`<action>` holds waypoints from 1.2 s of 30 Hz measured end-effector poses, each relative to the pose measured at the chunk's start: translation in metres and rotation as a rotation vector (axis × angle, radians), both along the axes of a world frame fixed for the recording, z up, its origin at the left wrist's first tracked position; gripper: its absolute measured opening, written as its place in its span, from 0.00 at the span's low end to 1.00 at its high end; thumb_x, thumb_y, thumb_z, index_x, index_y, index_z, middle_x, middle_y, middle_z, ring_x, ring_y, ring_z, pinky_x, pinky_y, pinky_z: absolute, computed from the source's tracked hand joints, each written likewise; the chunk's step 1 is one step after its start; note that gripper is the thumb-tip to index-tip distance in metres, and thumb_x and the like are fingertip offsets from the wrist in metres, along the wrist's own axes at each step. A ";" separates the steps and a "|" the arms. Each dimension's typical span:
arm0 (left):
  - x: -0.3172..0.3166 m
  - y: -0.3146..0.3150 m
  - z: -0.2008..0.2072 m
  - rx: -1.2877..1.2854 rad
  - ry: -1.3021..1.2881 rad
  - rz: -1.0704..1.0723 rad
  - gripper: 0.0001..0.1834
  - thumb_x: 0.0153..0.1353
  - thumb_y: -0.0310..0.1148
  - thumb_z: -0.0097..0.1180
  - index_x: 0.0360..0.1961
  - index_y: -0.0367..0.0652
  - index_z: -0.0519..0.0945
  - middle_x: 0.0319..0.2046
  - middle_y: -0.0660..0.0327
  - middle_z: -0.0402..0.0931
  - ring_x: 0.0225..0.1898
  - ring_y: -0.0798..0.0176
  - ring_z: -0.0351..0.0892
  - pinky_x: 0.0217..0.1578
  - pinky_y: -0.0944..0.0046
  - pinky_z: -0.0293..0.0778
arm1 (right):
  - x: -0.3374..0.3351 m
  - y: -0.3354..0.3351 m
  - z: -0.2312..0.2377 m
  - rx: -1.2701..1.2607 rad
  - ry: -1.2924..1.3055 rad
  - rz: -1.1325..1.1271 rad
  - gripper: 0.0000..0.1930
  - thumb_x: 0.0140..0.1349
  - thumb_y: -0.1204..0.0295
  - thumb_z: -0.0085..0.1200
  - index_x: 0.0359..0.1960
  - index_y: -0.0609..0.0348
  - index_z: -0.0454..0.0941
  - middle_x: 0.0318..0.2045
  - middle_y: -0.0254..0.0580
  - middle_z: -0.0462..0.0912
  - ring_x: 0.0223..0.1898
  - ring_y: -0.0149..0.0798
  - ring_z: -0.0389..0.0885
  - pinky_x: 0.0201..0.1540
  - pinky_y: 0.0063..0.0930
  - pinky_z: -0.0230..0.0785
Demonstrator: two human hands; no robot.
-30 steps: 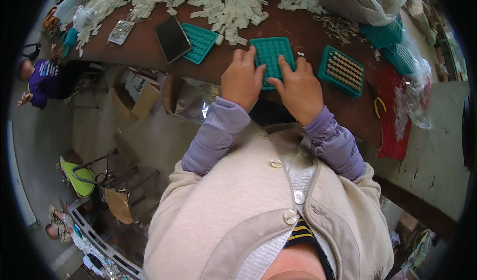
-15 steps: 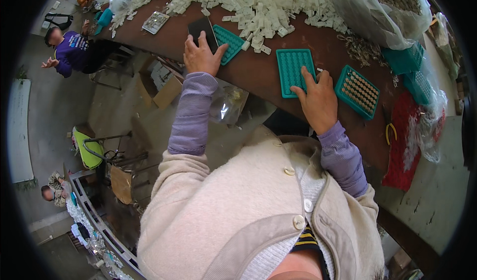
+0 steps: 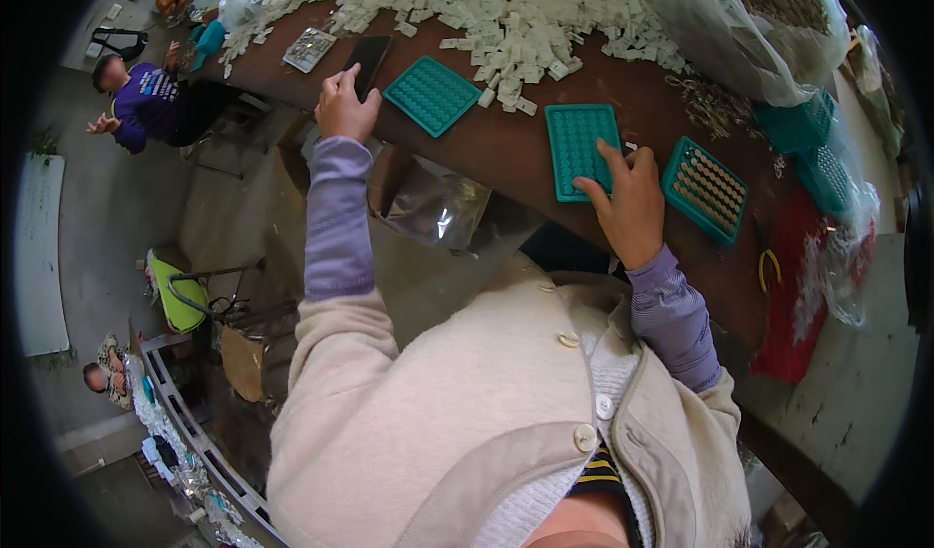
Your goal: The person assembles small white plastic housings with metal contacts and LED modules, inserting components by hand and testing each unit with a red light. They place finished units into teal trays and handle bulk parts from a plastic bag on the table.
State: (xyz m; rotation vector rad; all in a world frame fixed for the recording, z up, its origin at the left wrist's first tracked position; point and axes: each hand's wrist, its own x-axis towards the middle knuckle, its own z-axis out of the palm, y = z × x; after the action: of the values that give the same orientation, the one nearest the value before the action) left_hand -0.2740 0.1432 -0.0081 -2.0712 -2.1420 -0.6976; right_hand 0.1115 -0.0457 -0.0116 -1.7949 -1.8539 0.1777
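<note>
My left hand point(image 3: 345, 108) is closed on the near end of a dark flat slab that looks like a phone point(image 3: 371, 60), lying on the brown table. Just right of it sits a teal tray point(image 3: 432, 95) with rows of small pockets, tilted to the table edge and untouched. My right hand point(image 3: 632, 203) has its fingers apart, thumb and forefinger resting on the right part of a second teal tray point(image 3: 576, 144). A small white piece point(image 3: 631, 146) shows by its fingertips. Right of that hand stands a third teal tray point(image 3: 707, 190) filled with rows of round tan pieces.
A wide heap of whitish flat pieces point(image 3: 525, 13) covers the far side. Farther right are a clear bag point(image 3: 749, 33), a pile of small metal parts point(image 3: 708, 101), yellow-handled pliers point(image 3: 770, 269) and red cloth point(image 3: 793, 305). Two other people are at the left.
My left hand and the phone have moved left, away from the left teal tray, which now shows whole. My right hand stays on its tray, its fingers slightly shifted.
</note>
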 end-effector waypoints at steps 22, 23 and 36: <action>0.033 -0.095 -0.041 0.102 -0.583 -0.422 0.23 0.63 0.25 0.63 0.59 0.41 0.73 0.64 0.50 0.73 0.68 0.44 0.73 0.72 0.44 0.63 | -0.133 0.160 0.025 -0.041 0.830 0.271 0.17 0.69 0.79 0.59 0.59 0.65 0.81 0.41 0.42 0.78 0.35 0.30 0.84 0.32 0.26 0.80; 0.031 -0.092 -0.042 0.119 -0.693 -0.455 0.30 0.63 0.22 0.62 0.65 0.36 0.67 0.66 0.43 0.68 0.69 0.42 0.72 0.71 0.49 0.66 | -0.144 0.165 0.017 -0.081 0.820 0.234 0.17 0.68 0.79 0.59 0.58 0.66 0.81 0.41 0.44 0.78 0.34 0.32 0.85 0.32 0.28 0.81; 0.061 -0.092 -0.026 0.173 -0.205 -0.123 0.29 0.66 0.42 0.67 0.58 0.28 0.78 0.63 0.40 0.68 0.64 0.37 0.72 0.64 0.47 0.71 | -0.158 0.154 -0.019 0.102 -0.018 0.515 0.19 0.63 0.74 0.59 0.56 0.67 0.80 0.49 0.61 0.78 0.53 0.58 0.77 0.56 0.44 0.74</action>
State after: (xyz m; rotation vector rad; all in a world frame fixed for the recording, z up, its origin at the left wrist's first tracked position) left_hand -0.2134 0.0507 -0.0342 -2.1337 -1.9779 -1.1125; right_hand -0.0468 0.1082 -0.0302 -1.2250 -2.2608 0.2495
